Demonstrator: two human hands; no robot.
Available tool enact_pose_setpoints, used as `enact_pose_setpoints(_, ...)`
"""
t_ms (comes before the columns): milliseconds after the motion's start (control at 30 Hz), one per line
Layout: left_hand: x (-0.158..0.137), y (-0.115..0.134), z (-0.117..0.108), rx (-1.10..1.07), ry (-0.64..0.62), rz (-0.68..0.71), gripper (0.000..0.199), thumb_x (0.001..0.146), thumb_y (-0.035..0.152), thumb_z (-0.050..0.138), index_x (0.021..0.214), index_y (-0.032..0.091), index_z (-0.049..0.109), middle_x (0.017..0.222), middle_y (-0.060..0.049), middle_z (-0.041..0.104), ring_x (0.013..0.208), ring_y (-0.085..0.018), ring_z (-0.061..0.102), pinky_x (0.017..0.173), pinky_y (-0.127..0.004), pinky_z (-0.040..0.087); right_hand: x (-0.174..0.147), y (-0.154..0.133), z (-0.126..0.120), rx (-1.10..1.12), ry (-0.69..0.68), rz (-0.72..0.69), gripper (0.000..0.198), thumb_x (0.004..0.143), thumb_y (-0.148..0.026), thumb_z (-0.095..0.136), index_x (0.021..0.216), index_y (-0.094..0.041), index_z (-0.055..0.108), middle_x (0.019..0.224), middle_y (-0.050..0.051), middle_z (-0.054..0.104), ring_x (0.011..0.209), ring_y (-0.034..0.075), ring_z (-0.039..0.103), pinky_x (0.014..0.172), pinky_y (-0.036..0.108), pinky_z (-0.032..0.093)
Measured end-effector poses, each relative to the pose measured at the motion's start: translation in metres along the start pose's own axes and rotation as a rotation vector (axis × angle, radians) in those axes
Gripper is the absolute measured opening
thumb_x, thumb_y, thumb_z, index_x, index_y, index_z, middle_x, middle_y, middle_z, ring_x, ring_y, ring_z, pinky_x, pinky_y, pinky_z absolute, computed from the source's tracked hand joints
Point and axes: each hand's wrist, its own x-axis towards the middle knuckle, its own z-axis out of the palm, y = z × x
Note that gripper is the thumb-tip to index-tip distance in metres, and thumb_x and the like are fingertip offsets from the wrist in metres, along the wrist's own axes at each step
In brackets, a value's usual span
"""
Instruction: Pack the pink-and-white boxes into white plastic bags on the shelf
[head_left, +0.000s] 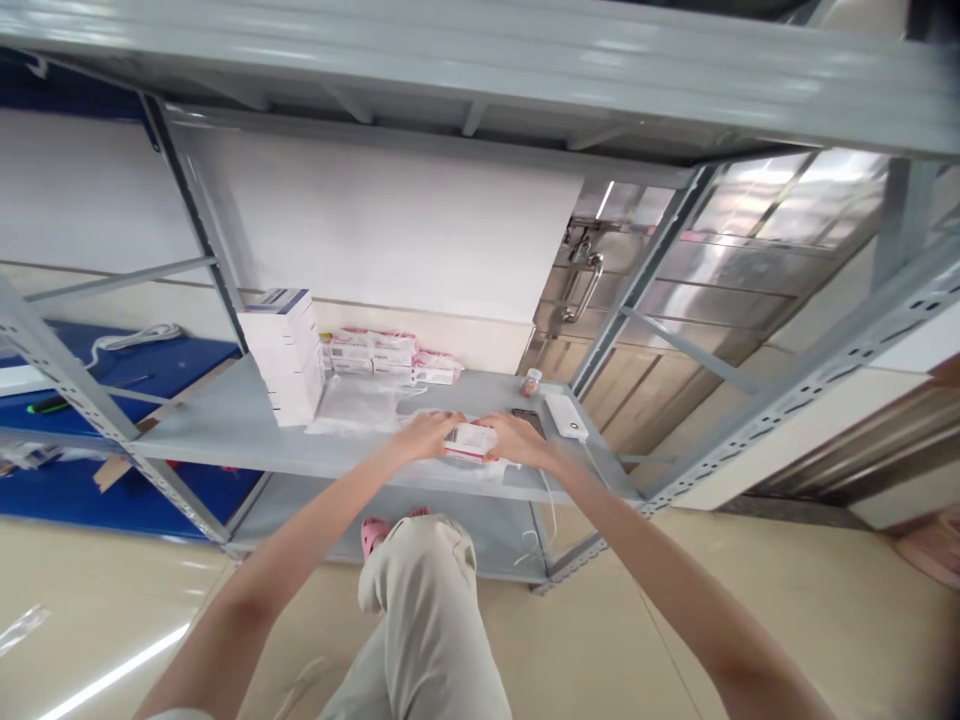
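Note:
A small white box with a red edge point(469, 440) is held between my two hands, just above the front of the grey shelf point(352, 460). My left hand point(431, 436) grips its left end, and my right hand point(516, 440) grips its right end. Clear plastic bags point(356, 403) lie flat to the left of my left hand. Behind my right hand a dark phone point(531, 420) is partly hidden. Some clear plastic also shows under the box.
A tall stack of white boxes point(285, 360) stands at the left. Several small wrapped boxes point(375, 352) are piled along the back. A small jar point(531, 382) and a white power bank-like device point(566, 416) with a cable sit at the right. Metal uprights point(637, 285) frame the shelf.

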Motion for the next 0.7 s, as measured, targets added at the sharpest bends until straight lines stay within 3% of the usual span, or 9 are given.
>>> enact_pose_setpoints(133,-0.006,-0.013,0.020,0.018,0.082,0.008,0.057,0.078,0.007,0.063,0.130,0.021,0.046,0.124,-0.009,0.060,0.118,-0.023,0.055,0.090,-0.030,0.046,0.004,-0.012,0.019,-0.059,0.050,0.072,0.051,0.072,-0.022,0.075,0.121,-0.025,0.063,0.116,0.006,0.064,0.104,0.024,0.063,0.081,0.028,0.047)
enact_pose_setpoints(333,-0.008,-0.027,0.037,0.057,0.123,0.019,0.080,0.075,0.004,0.065,0.144,0.024,0.031,0.131,-0.009,0.056,0.119,-0.024,0.054,0.089,-0.030,0.049,0.006,-0.024,0.041,-0.058,0.100,0.122,0.055,0.077,-0.014,0.068,0.130,-0.022,0.056,0.125,0.009,0.059,0.115,0.023,0.057,0.091,0.029,0.047)
enact_pose_setpoints(533,-0.006,-0.029,0.065,0.007,0.201,0.026,0.074,0.079,-0.001,0.048,0.146,0.027,0.030,0.128,-0.009,0.056,0.113,-0.020,0.060,0.083,-0.026,0.053,0.005,-0.019,0.065,-0.109,0.110,0.063,0.057,0.080,-0.007,0.057,0.136,-0.018,0.050,0.130,0.012,0.054,0.123,0.025,0.049,0.096,0.032,0.047)
enact_pose_setpoints(700,-0.004,-0.022,0.077,0.120,0.259,0.031,0.077,0.078,-0.003,0.043,0.149,0.024,0.025,0.138,-0.011,0.051,0.125,-0.020,0.052,0.083,-0.025,0.055,0.004,-0.014,0.081,-0.135,0.155,0.076,0.057,0.080,-0.001,0.050,0.135,-0.016,0.048,0.129,0.014,0.052,0.122,0.025,0.046,0.091,0.032,0.051)
